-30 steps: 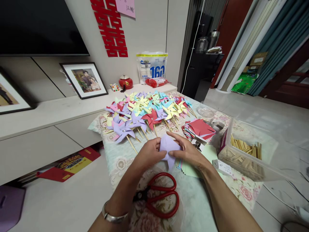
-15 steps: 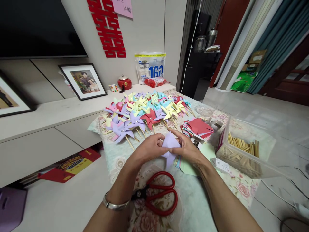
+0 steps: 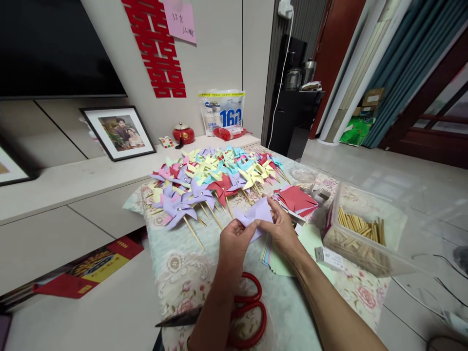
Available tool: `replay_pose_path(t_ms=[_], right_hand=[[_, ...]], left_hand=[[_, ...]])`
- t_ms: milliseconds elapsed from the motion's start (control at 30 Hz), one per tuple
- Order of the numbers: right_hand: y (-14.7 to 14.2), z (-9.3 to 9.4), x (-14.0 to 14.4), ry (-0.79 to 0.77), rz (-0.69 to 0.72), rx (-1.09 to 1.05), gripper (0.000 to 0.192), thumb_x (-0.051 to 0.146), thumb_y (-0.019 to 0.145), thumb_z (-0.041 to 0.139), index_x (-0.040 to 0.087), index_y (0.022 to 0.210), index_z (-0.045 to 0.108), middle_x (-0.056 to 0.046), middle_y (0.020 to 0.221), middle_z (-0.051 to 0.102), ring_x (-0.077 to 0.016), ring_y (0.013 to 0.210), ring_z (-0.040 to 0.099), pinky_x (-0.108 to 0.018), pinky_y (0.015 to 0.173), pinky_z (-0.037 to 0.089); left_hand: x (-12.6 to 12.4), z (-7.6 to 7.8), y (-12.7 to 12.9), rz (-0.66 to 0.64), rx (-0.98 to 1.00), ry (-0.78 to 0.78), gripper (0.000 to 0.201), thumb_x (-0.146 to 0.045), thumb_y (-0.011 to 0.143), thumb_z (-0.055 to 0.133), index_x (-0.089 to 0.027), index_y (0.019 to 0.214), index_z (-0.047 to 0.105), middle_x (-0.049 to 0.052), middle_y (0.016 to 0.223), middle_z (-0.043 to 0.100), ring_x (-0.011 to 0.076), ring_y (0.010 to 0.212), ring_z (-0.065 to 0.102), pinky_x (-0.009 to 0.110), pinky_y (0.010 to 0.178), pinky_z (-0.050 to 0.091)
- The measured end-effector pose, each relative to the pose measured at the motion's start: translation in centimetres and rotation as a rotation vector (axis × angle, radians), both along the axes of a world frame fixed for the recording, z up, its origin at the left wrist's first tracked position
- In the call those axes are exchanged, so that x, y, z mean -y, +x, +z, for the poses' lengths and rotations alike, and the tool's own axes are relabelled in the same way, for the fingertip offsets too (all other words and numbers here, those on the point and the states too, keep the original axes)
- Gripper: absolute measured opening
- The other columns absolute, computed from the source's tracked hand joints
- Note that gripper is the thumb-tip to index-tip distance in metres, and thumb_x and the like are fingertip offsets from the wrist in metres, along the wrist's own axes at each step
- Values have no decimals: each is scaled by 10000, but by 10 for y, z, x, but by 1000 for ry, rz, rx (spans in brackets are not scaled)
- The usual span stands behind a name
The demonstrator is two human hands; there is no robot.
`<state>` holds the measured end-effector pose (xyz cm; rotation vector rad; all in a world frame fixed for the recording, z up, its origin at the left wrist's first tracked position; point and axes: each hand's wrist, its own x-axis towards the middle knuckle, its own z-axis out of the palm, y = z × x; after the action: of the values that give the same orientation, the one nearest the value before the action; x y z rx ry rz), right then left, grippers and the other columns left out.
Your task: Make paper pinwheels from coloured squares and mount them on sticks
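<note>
Fingers (image 3: 245, 233) of the left hand (image 3: 234, 243) and of the right hand (image 3: 280, 229) are closed on a lilac paper (image 3: 258, 214), pinching its edges. Both hold the paper above the desk (image 3: 183, 263), just in front of the pinwheels (image 3: 215, 173). Red scissors (image 3: 244, 312) lie under the left forearm.

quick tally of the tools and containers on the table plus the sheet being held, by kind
purple paper sheet, pinched by left hand and right hand: 1
red scissors: 1
clear box of sticks: 1
glass bowl: 1
total: 4
</note>
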<state>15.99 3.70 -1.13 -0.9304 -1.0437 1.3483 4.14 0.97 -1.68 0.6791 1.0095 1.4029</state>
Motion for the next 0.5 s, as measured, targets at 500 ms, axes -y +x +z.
replay_pose_path(t_ms=[500], right_hand=[[7, -1, 0, -29, 78, 109, 620, 307, 661, 839, 190, 1227, 615, -30, 913, 670, -169, 776, 642, -314, 734, 511]], left_hand=[[0, -9, -27, 56, 25, -77, 328, -272, 615, 818, -119, 898, 754, 34, 698, 764, 216, 667, 712, 337, 720, 555]])
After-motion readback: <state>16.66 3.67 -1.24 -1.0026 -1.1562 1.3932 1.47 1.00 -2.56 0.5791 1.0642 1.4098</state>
